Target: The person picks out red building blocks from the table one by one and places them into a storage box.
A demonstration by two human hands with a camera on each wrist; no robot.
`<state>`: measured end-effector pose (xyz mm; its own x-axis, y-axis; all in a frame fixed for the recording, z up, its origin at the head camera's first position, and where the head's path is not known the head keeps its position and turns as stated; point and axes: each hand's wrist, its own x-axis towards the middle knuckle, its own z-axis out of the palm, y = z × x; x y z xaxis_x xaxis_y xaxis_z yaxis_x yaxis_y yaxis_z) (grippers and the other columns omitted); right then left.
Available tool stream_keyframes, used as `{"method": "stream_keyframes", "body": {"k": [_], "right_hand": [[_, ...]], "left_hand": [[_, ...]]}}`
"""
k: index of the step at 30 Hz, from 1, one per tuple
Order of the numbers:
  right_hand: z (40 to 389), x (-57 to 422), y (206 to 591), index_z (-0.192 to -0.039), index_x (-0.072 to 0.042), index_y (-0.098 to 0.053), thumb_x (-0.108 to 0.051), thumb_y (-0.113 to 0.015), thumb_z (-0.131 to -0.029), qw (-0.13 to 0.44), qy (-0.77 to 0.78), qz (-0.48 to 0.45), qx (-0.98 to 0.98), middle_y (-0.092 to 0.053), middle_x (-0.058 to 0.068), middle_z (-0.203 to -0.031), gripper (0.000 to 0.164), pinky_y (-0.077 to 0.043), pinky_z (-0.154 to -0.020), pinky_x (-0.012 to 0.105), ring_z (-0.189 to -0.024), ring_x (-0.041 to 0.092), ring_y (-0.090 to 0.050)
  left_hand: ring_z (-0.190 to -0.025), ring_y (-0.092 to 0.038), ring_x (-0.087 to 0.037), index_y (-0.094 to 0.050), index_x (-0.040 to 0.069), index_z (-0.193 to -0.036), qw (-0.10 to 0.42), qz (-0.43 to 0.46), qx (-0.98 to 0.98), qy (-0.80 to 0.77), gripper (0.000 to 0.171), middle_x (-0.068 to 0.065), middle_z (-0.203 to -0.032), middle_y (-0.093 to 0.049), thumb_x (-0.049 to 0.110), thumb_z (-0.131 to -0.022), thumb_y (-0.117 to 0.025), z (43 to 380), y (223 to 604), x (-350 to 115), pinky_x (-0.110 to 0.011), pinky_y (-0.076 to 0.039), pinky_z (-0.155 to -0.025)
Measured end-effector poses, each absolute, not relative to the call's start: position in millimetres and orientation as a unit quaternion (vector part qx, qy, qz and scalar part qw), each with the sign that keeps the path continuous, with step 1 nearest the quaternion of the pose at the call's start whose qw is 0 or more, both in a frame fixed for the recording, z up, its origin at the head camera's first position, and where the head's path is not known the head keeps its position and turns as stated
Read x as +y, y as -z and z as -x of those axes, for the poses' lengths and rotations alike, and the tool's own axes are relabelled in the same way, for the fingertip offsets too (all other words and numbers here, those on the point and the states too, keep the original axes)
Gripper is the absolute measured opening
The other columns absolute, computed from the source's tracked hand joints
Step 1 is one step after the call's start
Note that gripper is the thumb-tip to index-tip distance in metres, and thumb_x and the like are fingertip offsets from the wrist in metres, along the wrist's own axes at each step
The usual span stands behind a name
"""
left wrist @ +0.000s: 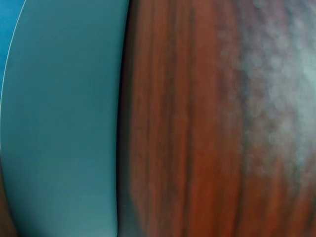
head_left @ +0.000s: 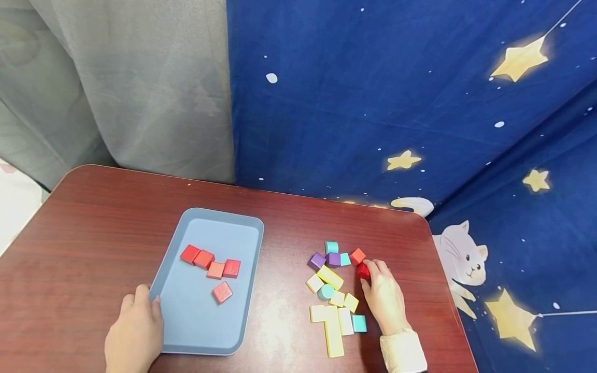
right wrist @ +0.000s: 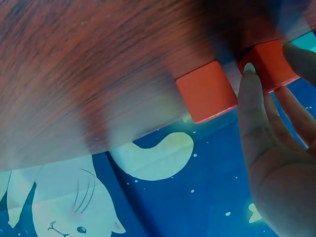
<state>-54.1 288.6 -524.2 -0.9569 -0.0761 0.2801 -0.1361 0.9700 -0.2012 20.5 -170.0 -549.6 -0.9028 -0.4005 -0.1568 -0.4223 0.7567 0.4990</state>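
Observation:
In the head view my left hand (head_left: 135,329) grips the left rim of a blue-grey tray (head_left: 200,349), its thumb over the edge. The left wrist view is filled by the tray's side (left wrist: 64,118) and the wooden table. Several red cubes lie in the tray, among them a red block (head_left: 222,292) apart from the others. At the right, my right hand (head_left: 386,300) pinches a red cube (head_left: 363,271) between thumb and fingers. The right wrist view shows this held cube (right wrist: 269,64) beside another red cube (right wrist: 207,94) on the table.
Left of my right hand lies a loose group of blocks: a purple cube (head_left: 317,260), a yellow bar (head_left: 333,331), a teal cylinder (head_left: 326,292), a teal cube (head_left: 359,323) and several pale yellow ones. A star-patterned blue curtain (head_left: 326,103) hangs behind the brown table (head_left: 93,233).

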Motion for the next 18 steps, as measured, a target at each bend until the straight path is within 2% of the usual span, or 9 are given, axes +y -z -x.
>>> {"method": "stream_keyframes", "body": {"k": [8, 13, 18], "right_hand": [[54.4, 285.6, 523.6, -0.102, -0.009, -0.061, -0.011, -0.082, -0.071, 0.082, -0.117, -0.04, -0.989, -0.061, 0.006, -0.084, 0.038, -0.051, -0.067, 0.039, -0.071, 0.021, -0.06], [55.3, 284.6, 522.4, -0.101, -0.01, -0.063, -0.014, -0.079, -0.073, 0.043, -0.121, -0.027, -0.991, -0.058, 0.003, -0.081, 0.033, -0.047, -0.065, 0.035, -0.069, 0.017, -0.055], [52.9, 286.3, 524.0, -0.105, -0.009, -0.063, -0.014, -0.08, -0.073, 0.042, -0.137, -0.02, -0.989, -0.06, 0.005, -0.086, 0.036, -0.049, -0.069, 0.036, -0.073, 0.019, -0.058]], "left_hand": [[-0.065, -0.054, -0.05, -0.041, -0.002, -0.119, 0.009, 0.216, 0.938, -0.271, 0.029, -0.026, -0.097, -0.047, 0.016, -0.097, -0.045, -21.3, 550.2, -170.5, -0.054, -0.038, -0.053], [-0.066, -0.054, -0.05, -0.041, -0.001, -0.121, 0.015, 0.219, 0.937, -0.273, 0.03, -0.026, -0.1, -0.047, 0.017, -0.097, -0.045, -21.6, 550.2, -170.9, -0.054, -0.038, -0.054], [-0.065, -0.055, -0.048, -0.041, -0.001, -0.121, 0.026, 0.221, 0.936, -0.273, 0.03, -0.025, -0.1, -0.047, 0.017, -0.098, -0.044, -20.7, 548.6, -169.7, -0.053, -0.039, -0.054]]}}
